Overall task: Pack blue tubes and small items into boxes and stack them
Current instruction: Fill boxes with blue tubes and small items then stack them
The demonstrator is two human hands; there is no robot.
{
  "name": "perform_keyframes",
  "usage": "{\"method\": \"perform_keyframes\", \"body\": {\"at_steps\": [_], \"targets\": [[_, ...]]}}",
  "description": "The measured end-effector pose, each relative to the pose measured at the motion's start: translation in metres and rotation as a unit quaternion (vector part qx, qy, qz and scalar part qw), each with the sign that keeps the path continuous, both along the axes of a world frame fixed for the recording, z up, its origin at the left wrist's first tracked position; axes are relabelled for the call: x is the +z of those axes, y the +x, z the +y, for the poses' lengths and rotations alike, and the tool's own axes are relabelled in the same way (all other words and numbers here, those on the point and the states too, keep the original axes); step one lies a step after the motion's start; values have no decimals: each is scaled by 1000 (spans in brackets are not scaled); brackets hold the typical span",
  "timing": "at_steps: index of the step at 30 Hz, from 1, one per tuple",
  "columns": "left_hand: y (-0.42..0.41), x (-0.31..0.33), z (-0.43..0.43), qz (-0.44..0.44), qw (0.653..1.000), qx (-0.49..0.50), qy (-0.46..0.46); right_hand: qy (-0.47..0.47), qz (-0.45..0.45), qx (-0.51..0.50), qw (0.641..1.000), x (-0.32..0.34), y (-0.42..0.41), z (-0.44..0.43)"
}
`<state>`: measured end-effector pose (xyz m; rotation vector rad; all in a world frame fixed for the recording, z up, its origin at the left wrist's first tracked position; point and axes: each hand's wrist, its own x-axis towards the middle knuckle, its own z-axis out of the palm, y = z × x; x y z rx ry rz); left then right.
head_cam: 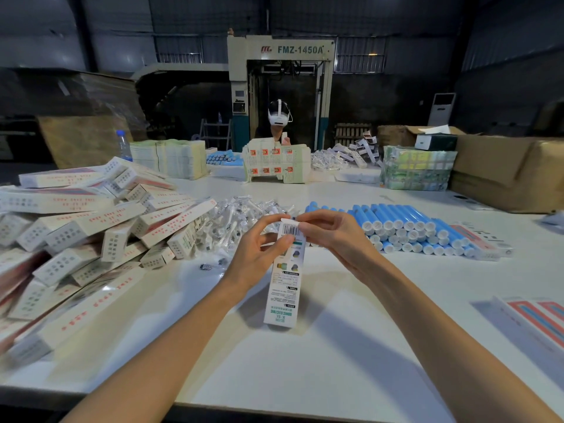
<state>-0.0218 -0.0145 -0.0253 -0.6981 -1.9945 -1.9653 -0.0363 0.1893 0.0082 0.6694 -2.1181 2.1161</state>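
Over the table [305,377], left hand [259,254] grips the box [282,294] steady, right hand [332,236] pinches its flap [288,221]; best tuck it square, no crushing

Piled boxes [85,227] lie on the worktop [335,377] at nine o'clock, small items [238,218] at eleven, tubes [409,227] at two; the held box [285,279] is central.

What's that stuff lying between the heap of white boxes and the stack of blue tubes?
In the head view, a heap of small clear-wrapped items lies there on the table.
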Motion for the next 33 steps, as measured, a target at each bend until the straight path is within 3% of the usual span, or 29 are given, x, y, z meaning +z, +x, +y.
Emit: {"method": "perform_keyframes", "body": {"at_steps": [9, 13, 24, 33], "targets": [[0, 0, -3, 3, 1000, -4, 5, 21, 29, -61, 997, 0, 2, -8], [1, 3, -2, 6, 1000, -14, -8, -12, -15, -58, 998, 3, 3, -11], [0, 4, -1, 15, 1000, -14, -23, 44, -8, -109, 993, 14, 1, -16], [-3, 2, -2, 20, 1000, -3, -16, 30, 3, -57, 998, 8, 8, -9]]}}
